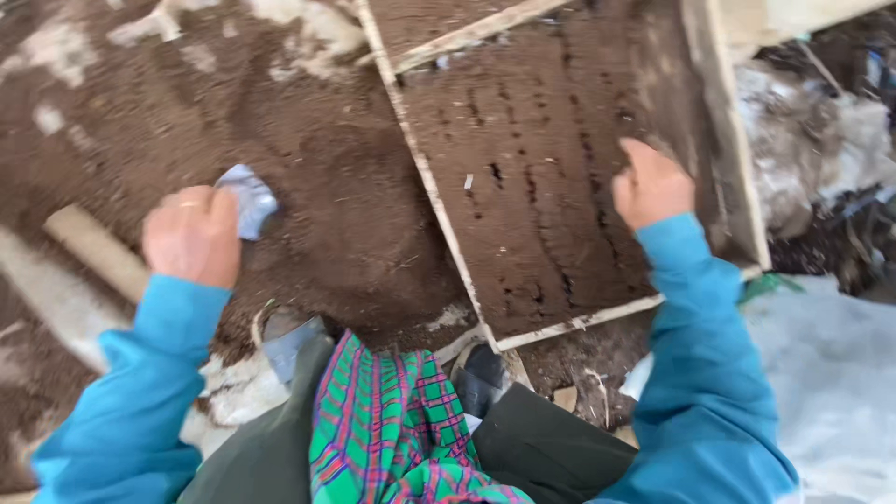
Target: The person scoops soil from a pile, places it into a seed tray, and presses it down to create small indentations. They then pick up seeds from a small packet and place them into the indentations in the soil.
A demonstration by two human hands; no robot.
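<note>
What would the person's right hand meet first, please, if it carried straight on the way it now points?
Probably the soil in the wooden-framed tray: the right hand points down at the furrows beneath it, though depth is unclear.

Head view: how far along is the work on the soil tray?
Done: the wooden-framed soil tray is filled and scored with several furrow rows of holes. In hand: the right hand presses into the soil at the rows; the left hand holds a small grey packet. Left: the furrows remain open, uncovered.
</note>
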